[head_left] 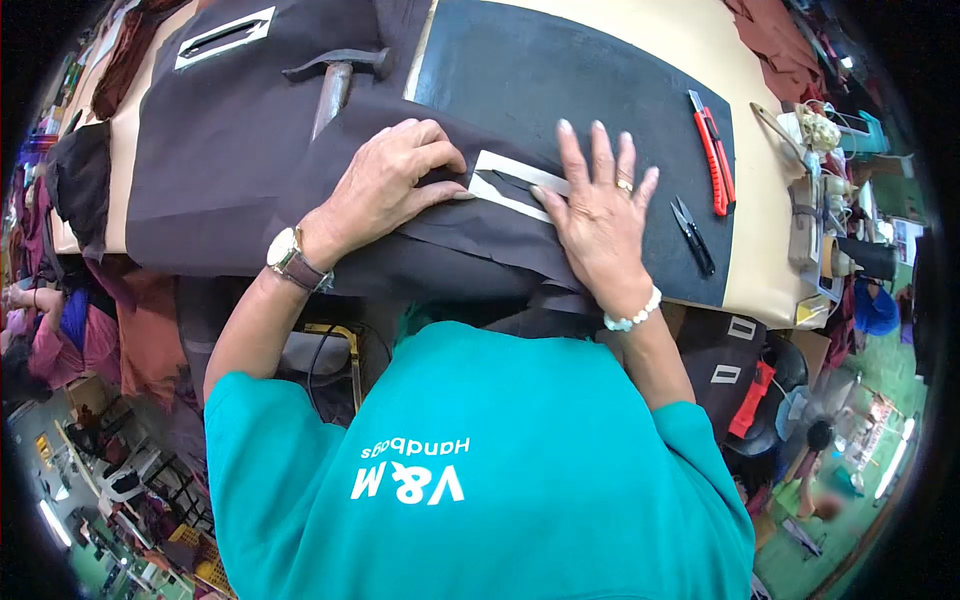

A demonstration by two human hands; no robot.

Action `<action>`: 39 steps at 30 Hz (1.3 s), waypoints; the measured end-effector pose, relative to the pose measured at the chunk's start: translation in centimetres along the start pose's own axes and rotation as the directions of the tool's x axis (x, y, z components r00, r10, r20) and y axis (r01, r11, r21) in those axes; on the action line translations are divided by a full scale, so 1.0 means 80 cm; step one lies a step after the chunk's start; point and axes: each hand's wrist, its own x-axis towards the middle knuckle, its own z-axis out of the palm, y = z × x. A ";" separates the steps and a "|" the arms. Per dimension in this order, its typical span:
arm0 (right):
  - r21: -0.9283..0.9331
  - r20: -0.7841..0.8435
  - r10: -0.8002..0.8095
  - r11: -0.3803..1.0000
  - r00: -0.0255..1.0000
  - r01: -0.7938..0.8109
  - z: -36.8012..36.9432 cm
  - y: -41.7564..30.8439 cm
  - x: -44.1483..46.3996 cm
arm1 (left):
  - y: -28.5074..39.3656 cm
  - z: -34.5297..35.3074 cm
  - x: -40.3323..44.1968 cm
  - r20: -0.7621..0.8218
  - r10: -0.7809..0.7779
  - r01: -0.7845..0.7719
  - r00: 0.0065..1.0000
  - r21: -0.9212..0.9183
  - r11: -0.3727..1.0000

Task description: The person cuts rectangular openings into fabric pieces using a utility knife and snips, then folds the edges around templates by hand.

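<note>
Dark brown fabric (215, 180) lies spread over the work surface, one part folded over in front of me. A white rectangular frame-shaped strip (525, 208) is on it, around a dark slit. At the strip's left end, my left hand (385, 180) has its fingers curled and its thumb close to the forefinger, gripping the fabric beside the strip. My right hand (600, 215) lies flat with fingers spread, its thumb resting on the strip's right part and its palm on the fabric.
A hammer (335, 85) lies on the fabric at the back. On the black mat (530, 75), a red utility knife (712, 155) and small thread snips (692, 235) lie right of my hand. Another white strip (225, 38) sits at upper left. Bottles stand along the right edge.
</note>
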 end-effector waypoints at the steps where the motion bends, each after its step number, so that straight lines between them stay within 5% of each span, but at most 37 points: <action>1: 0.001 -0.014 -0.034 0.999 0.999 0.034 0.002 -0.010 0.008 | 0.000 0.001 0.000 -0.005 0.002 -0.002 1.000 0.004 1.000; 7: 0.160 -0.028 -0.228 0.960 0.973 0.230 0.009 -0.040 0.034 | 0.011 0.003 -0.010 -0.071 -0.027 0.030 0.997 0.044 0.999; 12: 0.528 0.251 -0.444 0.808 0.860 0.263 -0.036 -0.026 0.081 | 0.039 0.024 -0.027 -0.319 -0.065 0.108 0.945 0.119 0.987; 14: 0.577 0.114 -0.444 0.758 0.889 0.305 -0.029 -0.038 0.093 | 0.048 0.038 -0.032 -0.453 -0.021 0.140 0.891 0.231 0.963; 16: 0.451 0.276 -0.420 0.851 0.864 0.270 -0.039 -0.055 0.113 | 0.054 0.046 -0.034 -0.513 0.027 0.133 0.858 0.273 0.953; 18: 0.522 0.428 -0.505 0.815 0.750 0.251 -0.043 -0.060 0.138 | 0.061 0.041 -0.032 -0.520 0.060 0.112 0.852 0.293 0.949; 21: 0.792 0.134 -0.437 0.587 0.889 0.169 -0.027 -0.074 0.177 | 0.087 0.007 -0.003 -0.561 0.135 0.080 0.817 0.342 0.936; 22: 0.876 -0.143 -0.259 0.417 0.955 0.244 -0.032 -0.079 0.191 | 0.094 -0.004 0.010 -0.568 0.134 0.097 0.812 0.359 0.928; 23: 0.913 -0.199 -0.017 0.360 0.980 0.192 -0.053 -0.083 0.201 | 0.101 -0.017 0.026 -0.582 0.124 0.146 0.804 0.394 0.908; 25: 0.984 -0.129 0.340 0.157 0.931 0.079 -0.090 -0.075 0.224 | 0.106 -0.036 0.055 -0.577 0.037 0.269 0.816 0.435 0.859; 27: 0.842 -0.030 0.505 -0.452 0.863 0.294 -0.091 -0.058 0.250 | 0.107 -0.051 0.078 -0.556 -0.029 0.369 0.830 0.510 0.777; 28: 0.780 0.048 0.471 -0.568 0.881 0.262 -0.093 -0.040 0.249 | 0.104 -0.056 0.088 -0.552 -0.035 0.396 0.833 0.550 0.736; 34: 0.810 0.156 0.413 -0.574 0.897 0.124 -0.091 0.030 0.144 | 0.061 -0.025 0.123 -0.501 0.218 0.258 0.838 0.715 0.650; 36: 0.833 0.130 0.392 -0.541 0.911 0.114 -0.060 0.070 0.112 | 0.061 -0.007 0.120 -0.441 0.270 0.125 0.856 0.684 0.719; 38: 0.894 0.156 0.560 -0.430 0.813 0.124 -0.039 0.103 0.080 | 0.064 0.013 0.113 -0.387 0.259 0.053 0.885 0.637 0.769; 39: 0.962 0.013 0.701 -0.204 0.713 0.183 -0.039 0.112 0.070 | 0.073 0.019 0.110 -0.352 0.241 0.035 0.905 0.624 0.781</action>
